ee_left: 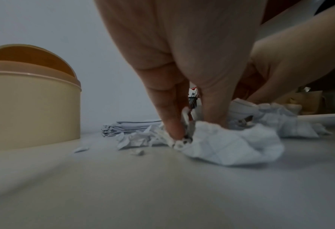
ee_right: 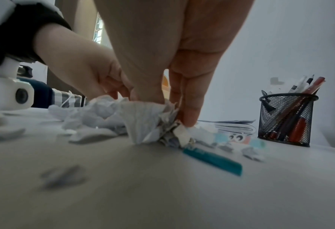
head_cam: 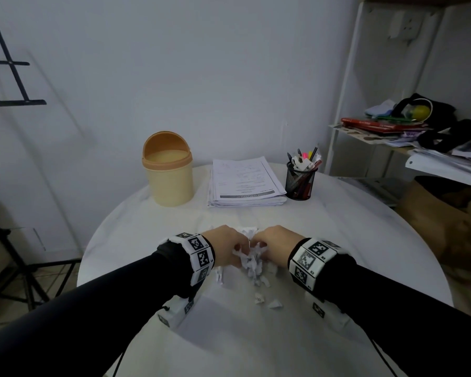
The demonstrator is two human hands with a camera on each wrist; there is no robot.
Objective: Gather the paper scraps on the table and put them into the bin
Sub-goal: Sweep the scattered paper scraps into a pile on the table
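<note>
A heap of white paper scraps lies in the middle of the round white table. My left hand and right hand meet over it, fingers pointing down. In the left wrist view my left hand pinches crumpled scraps between thumb and fingers. In the right wrist view my right hand pinches a wad of scraps. Two loose scraps lie nearer me, and a teal strip lies by the wad. The beige bin stands at the back left with its lid tipped open.
A stack of printed sheets lies to the right of the bin, and a black mesh pen holder stands beside it. A cluttered white shelf stands to the right of the table. A black tripod stands at the left.
</note>
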